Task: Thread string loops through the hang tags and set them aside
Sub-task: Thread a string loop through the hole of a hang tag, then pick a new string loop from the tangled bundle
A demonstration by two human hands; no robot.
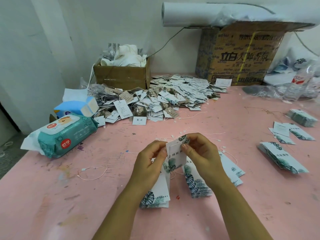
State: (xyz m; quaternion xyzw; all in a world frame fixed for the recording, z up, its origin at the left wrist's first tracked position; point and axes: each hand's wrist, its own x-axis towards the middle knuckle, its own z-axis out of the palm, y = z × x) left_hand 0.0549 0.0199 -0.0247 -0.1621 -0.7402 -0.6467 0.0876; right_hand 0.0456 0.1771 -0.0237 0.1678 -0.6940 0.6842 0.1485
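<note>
Hang tag (174,154): held clear of the pink table (83,208), near centre, between your 2 hands. Its long axis runs near to far, with the leaf-printed end at the far tip.

Left hand (152,163): fingers curled round the tag's left edge, holding it steady.

Right hand (200,151): thumb on the tag's face and fingertips pinching the far right corner. The hole should sit at that end, but it is covered. I cannot tell whether a string is already through.

Supply: loose string loops (195,133) lie on the table just beyond your right fingertips. 1 more loop (93,172) lies well apart to the left. 2 stacks of tags rest under your wrists, a left stack (158,193) and a right stack (196,186).

Set-aside area: the heap of strung tags (155,99) lies far and slightly left of your hands.

Assessment: the threading step appears to be in hand. The coming move turns on the tag's far end, which your right hand already controls, and the nearest strings lie on that same side. Keep the left hand as the clamp. The heap then lies straight ahead, about equally near to either hand.

Risk: the thin string may snag on the stacks below your hands.
</note>
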